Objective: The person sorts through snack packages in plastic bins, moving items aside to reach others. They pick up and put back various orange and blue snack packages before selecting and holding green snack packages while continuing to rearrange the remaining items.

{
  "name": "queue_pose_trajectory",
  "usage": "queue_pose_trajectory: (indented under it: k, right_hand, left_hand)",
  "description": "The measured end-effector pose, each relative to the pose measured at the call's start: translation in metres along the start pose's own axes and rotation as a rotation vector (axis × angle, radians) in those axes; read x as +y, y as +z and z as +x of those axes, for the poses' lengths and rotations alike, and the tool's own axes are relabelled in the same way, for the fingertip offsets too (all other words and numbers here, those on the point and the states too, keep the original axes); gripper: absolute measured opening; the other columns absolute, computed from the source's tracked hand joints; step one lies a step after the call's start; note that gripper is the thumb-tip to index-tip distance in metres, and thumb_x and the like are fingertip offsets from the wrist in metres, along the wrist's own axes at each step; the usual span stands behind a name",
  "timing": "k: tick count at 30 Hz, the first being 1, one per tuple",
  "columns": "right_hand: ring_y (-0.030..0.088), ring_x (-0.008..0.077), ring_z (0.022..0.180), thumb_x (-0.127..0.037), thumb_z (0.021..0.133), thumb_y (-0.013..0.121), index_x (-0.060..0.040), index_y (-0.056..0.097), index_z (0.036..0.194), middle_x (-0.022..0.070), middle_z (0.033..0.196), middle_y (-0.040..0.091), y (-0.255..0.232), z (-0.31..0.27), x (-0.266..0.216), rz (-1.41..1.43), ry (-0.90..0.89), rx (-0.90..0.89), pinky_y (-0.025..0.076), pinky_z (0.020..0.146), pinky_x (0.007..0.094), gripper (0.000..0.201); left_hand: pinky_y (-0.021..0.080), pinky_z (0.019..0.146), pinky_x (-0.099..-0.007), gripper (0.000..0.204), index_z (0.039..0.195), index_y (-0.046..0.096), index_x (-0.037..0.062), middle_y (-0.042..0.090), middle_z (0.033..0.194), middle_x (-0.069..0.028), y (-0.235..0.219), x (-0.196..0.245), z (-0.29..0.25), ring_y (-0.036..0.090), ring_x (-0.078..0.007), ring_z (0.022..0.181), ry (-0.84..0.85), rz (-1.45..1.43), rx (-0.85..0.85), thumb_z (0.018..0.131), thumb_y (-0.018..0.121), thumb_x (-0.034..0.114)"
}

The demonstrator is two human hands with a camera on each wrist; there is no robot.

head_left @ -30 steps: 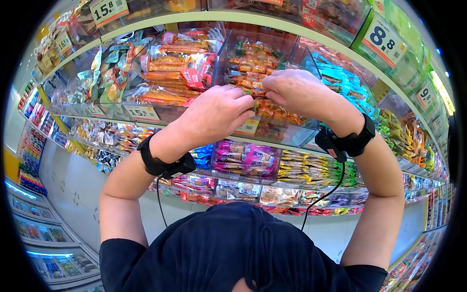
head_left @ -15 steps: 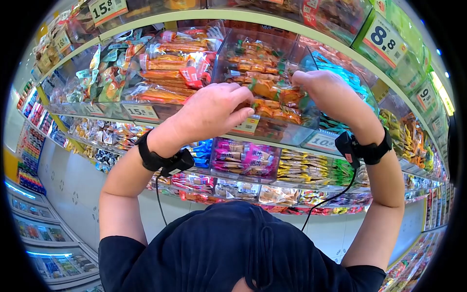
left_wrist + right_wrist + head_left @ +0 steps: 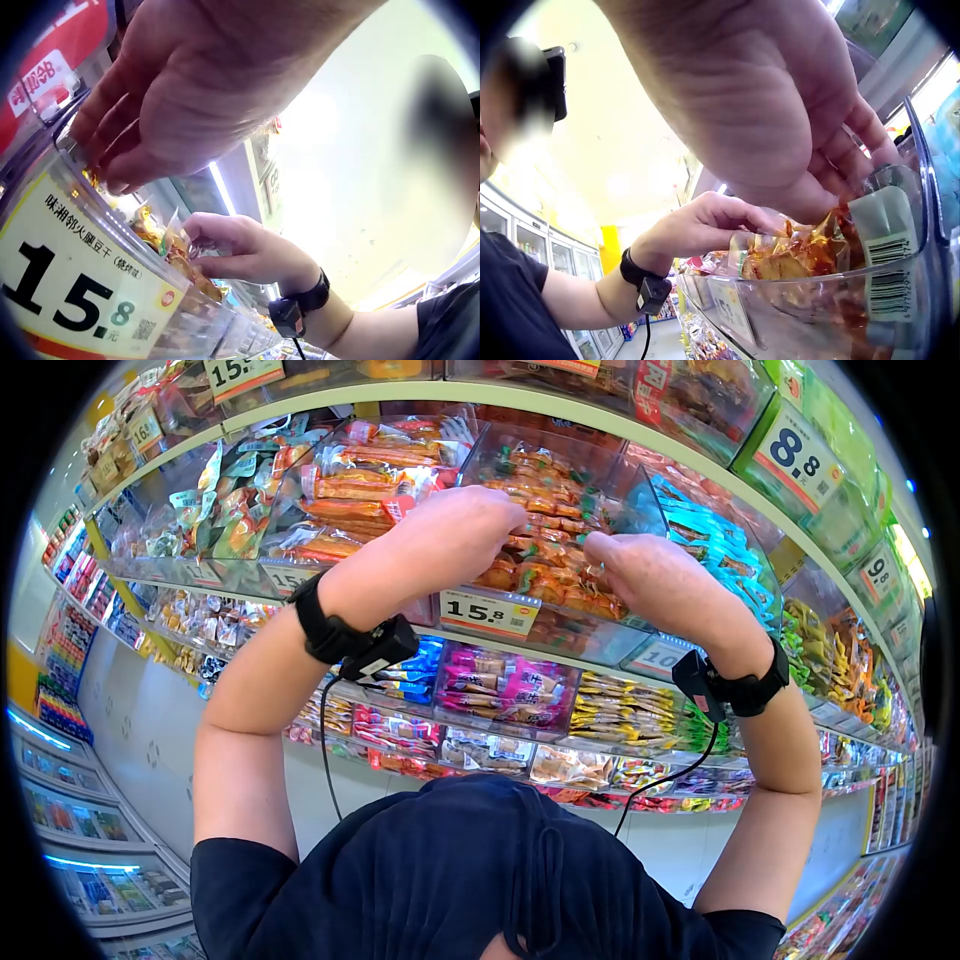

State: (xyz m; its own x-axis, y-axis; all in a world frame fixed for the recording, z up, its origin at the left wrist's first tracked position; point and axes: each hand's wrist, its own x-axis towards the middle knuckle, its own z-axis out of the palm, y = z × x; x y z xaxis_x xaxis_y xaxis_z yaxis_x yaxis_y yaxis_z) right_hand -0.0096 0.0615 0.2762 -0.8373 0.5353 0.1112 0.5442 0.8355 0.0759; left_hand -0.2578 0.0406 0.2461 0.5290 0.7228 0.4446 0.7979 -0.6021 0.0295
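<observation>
A clear bin (image 3: 610, 628) holds rows of orange-brown snack packets (image 3: 545, 505). At its left side, my left hand (image 3: 455, 538) bends down, fingers and thumb closed at a packet's edge; the fingertips are partly hidden in the left wrist view. My right hand (image 3: 655, 575) is at the bin's right part, and in the left wrist view its thumb and fingers pinch a shiny packet (image 3: 178, 255). A packet with a barcode (image 3: 889, 259) stands against the bin wall beneath the right hand.
A 15.8 price tag (image 3: 488, 613) is on the bin's front. Orange stick packs (image 3: 350, 485) lie in the bin to the left, blue packs (image 3: 715, 545) to the right. A shelf edge (image 3: 560, 402) runs above; lower shelves hold pink packs (image 3: 505, 685) and yellow ones.
My left hand has moved up and right, uncovering the price tag. My right hand first moved right, then slightly down and left over the packets.
</observation>
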Motion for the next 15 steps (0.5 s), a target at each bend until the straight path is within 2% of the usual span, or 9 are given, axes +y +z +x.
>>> queue_pose_trajectory:
  k: [6, 9, 10, 15]
  right_hand:
    - [0.06, 0.0425, 0.082, -0.007, 0.087, 0.053, -0.001, 0.049, 0.098, 0.0229, 0.081, 0.061, -0.004, -0.001, 0.005, 0.095, 0.043, -0.071, 0.046, 0.068, 0.0496, 0.013]
    - [0.058, 0.0422, 0.082, -0.012, 0.088, 0.057, -0.0011, 0.048, 0.097, 0.0211, 0.081, 0.06, -0.002, -0.002, 0.008, 0.102, 0.065, -0.06, 0.045, 0.068, 0.0478, 0.017]
    - [0.058, 0.0421, 0.082, -0.012, 0.088, 0.057, -0.001, 0.048, 0.097, 0.021, 0.081, 0.06, 0.0, -0.002, 0.011, 0.098, 0.051, -0.065, 0.045, 0.068, 0.0476, 0.016]
    - [0.058, 0.042, 0.082, -0.008, 0.087, 0.055, -0.0007, 0.048, 0.096, 0.0208, 0.082, 0.061, 0.001, -0.001, 0.014, 0.087, 0.032, -0.061, 0.045, 0.068, 0.0472, 0.013]
  left_hand:
    - [0.052, 0.076, -0.0422, 0.022, 0.095, 0.069, 0.0033, 0.068, 0.085, -0.0159, -0.009, -0.005, 0.025, 0.064, -0.0345, 0.088, -0.05, -0.037, -0.205, 0.078, 0.067, 0.018]
    - [0.052, 0.076, -0.041, 0.026, 0.093, 0.069, 0.0036, 0.068, 0.087, -0.0147, -0.021, 0.004, 0.039, 0.064, -0.0328, 0.089, -0.112, 0.065, -0.398, 0.075, 0.071, 0.022]
    - [0.052, 0.076, -0.041, 0.033, 0.095, 0.068, 0.0035, 0.069, 0.087, -0.0137, -0.023, 0.006, 0.046, 0.065, -0.0322, 0.09, -0.126, 0.096, -0.499, 0.072, 0.075, 0.026]
    - [0.051, 0.076, -0.0427, 0.027, 0.1, 0.066, 0.0059, 0.067, 0.089, -0.0161, -0.008, 0.007, 0.048, 0.063, -0.0349, 0.09, -0.038, 0.102, -0.437, 0.076, 0.069, 0.019]
